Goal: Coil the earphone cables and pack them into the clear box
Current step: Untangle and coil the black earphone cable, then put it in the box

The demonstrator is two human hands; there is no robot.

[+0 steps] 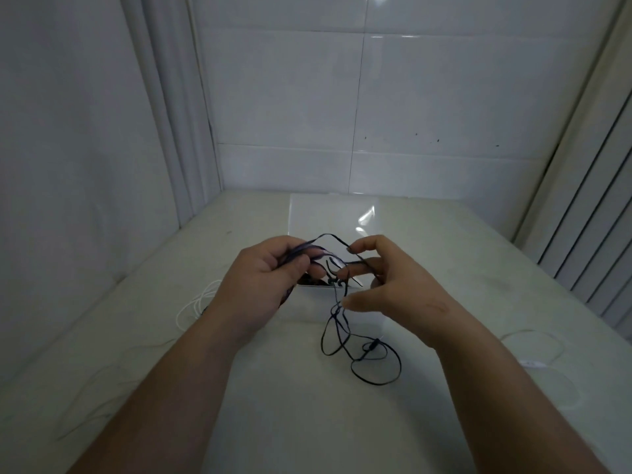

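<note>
The left hand is held above the white table, its fingers and thumb curled round a bunch of loops of the dark earphone cable. From that bunch one strand arches up and across to the right hand, where it runs over the tip of the index finger. The right hand's fingers are spread and lightly bent, and its thumb is held apart below them, so it touches the strand rather than pinching it. Between the two hands a short length with an earbud dangles. The rest of the cable drops from below the right thumb and lies in loose loops on the table near the person, with the inline remote among them. The clear box stands open on the table directly under and behind the hands, its lid raised at the far side. A white cable lies left of the left wrist, and another white cable lies well off to the right.
</note>
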